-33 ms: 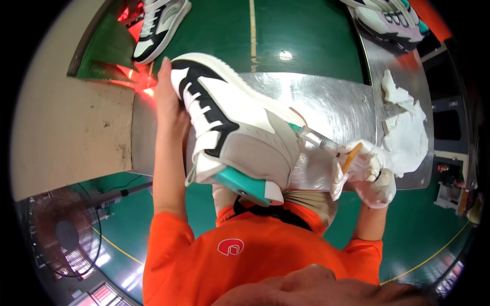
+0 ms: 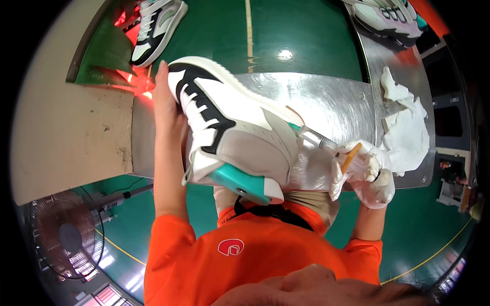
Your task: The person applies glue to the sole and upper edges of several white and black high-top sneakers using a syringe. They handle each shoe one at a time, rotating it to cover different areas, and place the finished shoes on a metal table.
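White and black, the shoe [image 2: 240, 120] is held tilted over the steel tabletop [image 2: 332, 104]. From my remote seat I see the left hand [image 2: 167, 102], above the tabletop's left end, gripping the toe, fingers mostly hidden. Toward its right end, the gloved right hand [image 2: 362, 168] curls closed around a syringe [image 2: 317, 139]. I'd worry that one-ended hold lets the shoe swing, skidding the syringe across it.

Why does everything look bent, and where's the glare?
Head view: fisheye distortion bends straight edges near the black rim; head view: white glare across the steel plate, a bright spot on the green surface, red light near the left hand.
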Available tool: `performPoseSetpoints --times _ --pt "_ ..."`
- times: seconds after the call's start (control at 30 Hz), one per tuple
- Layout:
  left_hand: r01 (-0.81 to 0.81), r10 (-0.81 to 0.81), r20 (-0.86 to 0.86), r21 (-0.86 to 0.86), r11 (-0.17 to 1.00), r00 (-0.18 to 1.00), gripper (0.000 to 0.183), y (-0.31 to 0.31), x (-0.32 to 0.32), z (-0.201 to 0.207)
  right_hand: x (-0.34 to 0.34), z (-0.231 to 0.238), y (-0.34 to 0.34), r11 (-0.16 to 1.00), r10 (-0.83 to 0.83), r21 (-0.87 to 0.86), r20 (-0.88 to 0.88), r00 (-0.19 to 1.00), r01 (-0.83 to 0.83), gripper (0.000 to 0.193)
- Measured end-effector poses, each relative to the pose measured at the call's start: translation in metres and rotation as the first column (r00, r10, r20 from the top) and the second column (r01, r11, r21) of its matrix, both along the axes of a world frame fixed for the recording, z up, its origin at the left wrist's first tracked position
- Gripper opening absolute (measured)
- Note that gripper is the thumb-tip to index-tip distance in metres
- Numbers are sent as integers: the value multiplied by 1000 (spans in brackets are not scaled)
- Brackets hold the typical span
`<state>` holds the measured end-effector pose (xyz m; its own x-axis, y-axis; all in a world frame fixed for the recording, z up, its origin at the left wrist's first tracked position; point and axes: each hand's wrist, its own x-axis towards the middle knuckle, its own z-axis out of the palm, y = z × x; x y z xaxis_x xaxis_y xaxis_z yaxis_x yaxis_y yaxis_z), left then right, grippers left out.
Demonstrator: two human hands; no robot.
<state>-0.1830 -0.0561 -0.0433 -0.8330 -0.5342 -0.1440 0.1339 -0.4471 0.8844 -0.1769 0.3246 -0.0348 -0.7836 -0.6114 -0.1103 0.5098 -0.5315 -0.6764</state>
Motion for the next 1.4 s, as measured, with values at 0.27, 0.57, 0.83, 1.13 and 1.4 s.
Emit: performPoseSetpoints --times 0.27,0.57,0.83,1.13,1.4 --pt "-57 183 251 -439 897 950 48 -2 14 -4 14 -24 -3 990 -24 -131 150 988 43 92" --pt "44 388 590 -585 810 709 48 -18 79 -3 27 -31 -12 994 -97 -51 57 994 100 69" --pt "438 -304 720 -1 899 624 67 58 205 25 46 -33 -20 993 -114 33 -35 993 115 75" --pt "439 -427 671 165 883 607 73 102 241 15 96 -35 -34 986 -23 -166 10 1000 24 82" --pt "461 -463 587 167 872 664 64 101 245 9 129 -49 -49 987 -30 -158 -151 988 6 81"
